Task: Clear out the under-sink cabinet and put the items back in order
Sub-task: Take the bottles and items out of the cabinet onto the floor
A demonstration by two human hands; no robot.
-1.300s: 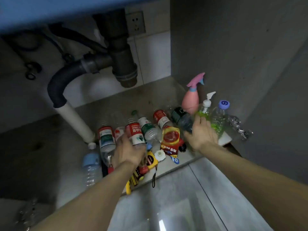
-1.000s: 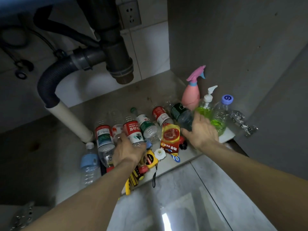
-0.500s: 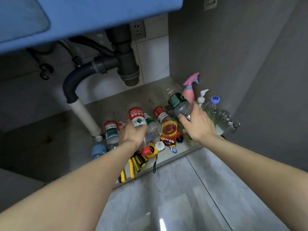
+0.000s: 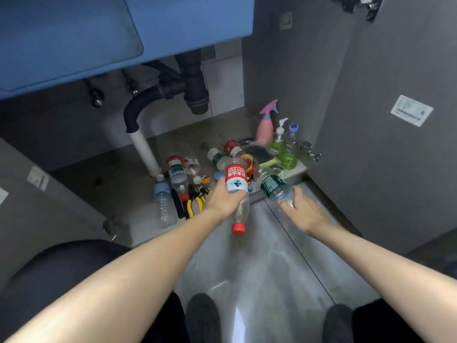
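My left hand point(image 4: 223, 200) grips a clear bottle with a red label point(image 4: 237, 180) and a red cap, held cap-down over the grey floor in front of the cabinet. My right hand point(image 4: 303, 210) holds a clear bottle with a dark green label point(image 4: 270, 185) by its lower end, just outside the cabinet's front edge. On the cabinet floor point(image 4: 173, 142) lie several more plastic bottles, a blue-labelled bottle point(image 4: 163, 201) at the left, and yellow-handled pliers point(image 4: 195, 200). A pink spray bottle point(image 4: 265, 126), a pump bottle with green liquid point(image 4: 278, 143) and a blue-capped bottle point(image 4: 290, 149) stand at the right.
A black drain trap and hose point(image 4: 170, 90) with a white pipe point(image 4: 144, 151) hang under the blue sink point(image 4: 99, 38). The open grey cabinet door point(image 4: 383, 132) stands at the right, another door point(image 4: 37, 194) at the left. My shoes point(image 4: 202, 318) rest on the glossy floor.
Both hands have lifted their bottles off the cabinet floor and drawn them back towards me over the room floor. The view has pulled back and tilted down.
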